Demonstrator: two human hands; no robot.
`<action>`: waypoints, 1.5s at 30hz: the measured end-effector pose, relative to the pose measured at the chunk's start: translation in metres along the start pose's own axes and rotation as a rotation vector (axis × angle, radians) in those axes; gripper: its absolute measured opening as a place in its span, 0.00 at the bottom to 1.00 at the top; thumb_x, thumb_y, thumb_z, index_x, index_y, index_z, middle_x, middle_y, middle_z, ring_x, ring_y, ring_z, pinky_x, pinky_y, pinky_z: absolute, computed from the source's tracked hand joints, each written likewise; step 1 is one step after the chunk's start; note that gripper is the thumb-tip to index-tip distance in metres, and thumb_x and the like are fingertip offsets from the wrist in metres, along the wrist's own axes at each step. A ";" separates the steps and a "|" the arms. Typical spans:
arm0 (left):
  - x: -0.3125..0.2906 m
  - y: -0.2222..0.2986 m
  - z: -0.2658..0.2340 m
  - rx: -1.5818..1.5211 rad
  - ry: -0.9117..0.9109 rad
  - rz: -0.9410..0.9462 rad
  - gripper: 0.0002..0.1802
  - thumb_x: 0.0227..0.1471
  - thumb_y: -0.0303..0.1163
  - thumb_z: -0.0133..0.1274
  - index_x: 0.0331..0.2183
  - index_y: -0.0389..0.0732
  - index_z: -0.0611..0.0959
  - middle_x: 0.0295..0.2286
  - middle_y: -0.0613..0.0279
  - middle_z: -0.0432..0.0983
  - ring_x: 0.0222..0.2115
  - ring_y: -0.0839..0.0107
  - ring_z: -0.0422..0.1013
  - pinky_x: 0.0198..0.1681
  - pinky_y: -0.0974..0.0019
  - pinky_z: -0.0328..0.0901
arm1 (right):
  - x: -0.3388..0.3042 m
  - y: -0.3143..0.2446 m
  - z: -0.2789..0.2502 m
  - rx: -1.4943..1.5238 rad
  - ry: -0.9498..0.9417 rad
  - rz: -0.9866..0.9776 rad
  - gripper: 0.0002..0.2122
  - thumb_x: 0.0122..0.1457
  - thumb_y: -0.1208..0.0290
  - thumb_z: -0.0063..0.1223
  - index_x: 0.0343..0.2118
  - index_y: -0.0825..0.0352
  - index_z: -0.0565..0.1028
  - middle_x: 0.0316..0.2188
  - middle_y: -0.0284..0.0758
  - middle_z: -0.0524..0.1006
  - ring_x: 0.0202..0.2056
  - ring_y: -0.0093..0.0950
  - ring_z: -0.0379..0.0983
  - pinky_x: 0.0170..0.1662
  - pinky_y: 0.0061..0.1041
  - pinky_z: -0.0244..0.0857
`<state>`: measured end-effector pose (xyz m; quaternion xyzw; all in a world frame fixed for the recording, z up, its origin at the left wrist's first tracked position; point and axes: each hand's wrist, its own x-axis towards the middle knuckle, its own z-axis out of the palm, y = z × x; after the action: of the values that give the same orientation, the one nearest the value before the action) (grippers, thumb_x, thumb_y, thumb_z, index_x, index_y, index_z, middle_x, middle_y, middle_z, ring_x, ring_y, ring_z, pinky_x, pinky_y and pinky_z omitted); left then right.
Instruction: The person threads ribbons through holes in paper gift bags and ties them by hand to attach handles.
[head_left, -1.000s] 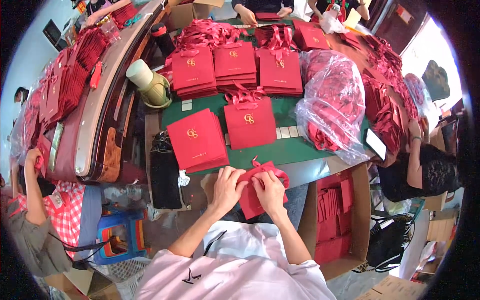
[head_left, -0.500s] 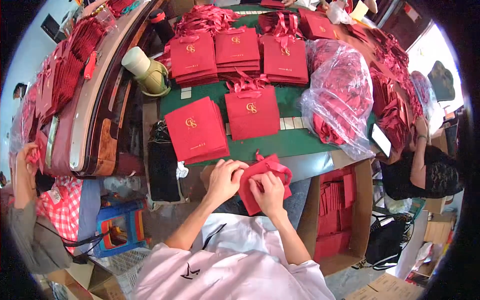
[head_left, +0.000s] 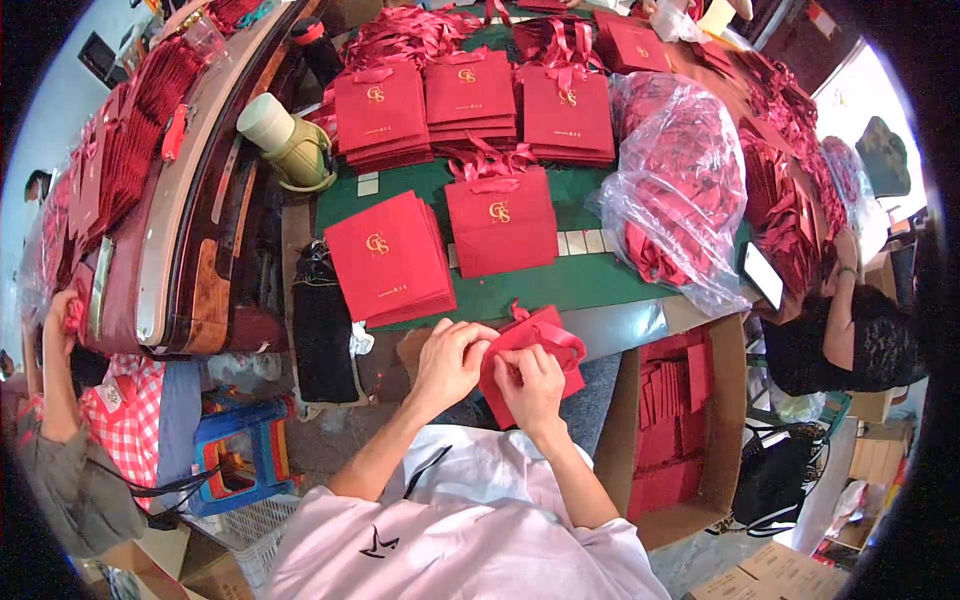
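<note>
A small red gift bag [head_left: 574, 384] rests over my lap at the table's front edge, tilted. My left hand [head_left: 452, 362] is closed at its upper left edge, thumb and fingers pinched on the bag. Over the bag's middle, my right hand [head_left: 532, 386] is bent into a pinch, and its fingertips hide what they hold. A red ribbon [head_left: 572, 347] loops out beside the right hand's knuckles. Just beyond my hands, a stack of flat red bags [head_left: 390, 258] lies on the left, next to a bag stack with ribbon handles [head_left: 502, 222].
Three more bag stacks [head_left: 470, 98] stand farther back on the green table top [head_left: 590, 290]. A clear plastic sack [head_left: 680, 185] of red ribbons bulges at the right. An open carton [head_left: 722, 430] of red bags stands beside my right leg. Co-workers' arms [head_left: 842, 315] appear at both sides.
My hands and the bag keep nearly the same pose, the right fingertips shifting only slightly. The whole view has shifted slightly.
</note>
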<state>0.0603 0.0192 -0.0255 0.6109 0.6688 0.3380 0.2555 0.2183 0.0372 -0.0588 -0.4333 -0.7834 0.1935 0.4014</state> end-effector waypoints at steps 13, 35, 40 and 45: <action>-0.003 0.002 0.005 -0.064 -0.039 0.015 0.09 0.47 0.28 0.60 0.35 0.43 0.85 0.30 0.61 0.80 0.31 0.60 0.70 0.38 0.60 0.66 | 0.008 -0.010 -0.015 0.207 -0.163 0.264 0.11 0.51 0.75 0.62 0.38 0.66 0.75 0.31 0.39 0.75 0.31 0.40 0.74 0.34 0.36 0.69; -0.016 0.013 0.010 0.152 0.109 0.464 0.06 0.40 0.30 0.64 0.27 0.45 0.86 0.23 0.68 0.75 0.27 0.64 0.67 0.32 0.61 0.65 | 0.071 0.029 -0.051 0.035 -0.676 -0.049 0.08 0.55 0.63 0.56 0.30 0.59 0.83 0.29 0.34 0.80 0.38 0.34 0.76 0.43 0.37 0.65; -0.019 0.014 0.007 0.213 0.092 0.495 0.06 0.39 0.27 0.63 0.26 0.46 0.86 0.23 0.68 0.74 0.28 0.64 0.67 0.33 0.61 0.65 | 0.076 0.033 -0.044 0.194 -0.793 0.063 0.08 0.50 0.64 0.59 0.28 0.61 0.84 0.24 0.39 0.81 0.29 0.39 0.79 0.35 0.35 0.71; -0.021 0.009 0.017 0.121 0.123 0.407 0.08 0.39 0.24 0.64 0.26 0.46 0.86 0.23 0.67 0.75 0.30 0.63 0.68 0.35 0.62 0.65 | 0.066 0.041 -0.036 0.362 -0.707 0.218 0.08 0.47 0.63 0.61 0.27 0.60 0.85 0.24 0.40 0.81 0.28 0.38 0.79 0.36 0.34 0.71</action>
<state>0.0816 0.0015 -0.0313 0.7258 0.5650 0.3785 0.1036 0.2483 0.1132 -0.0328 -0.3431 -0.7758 0.5065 0.1544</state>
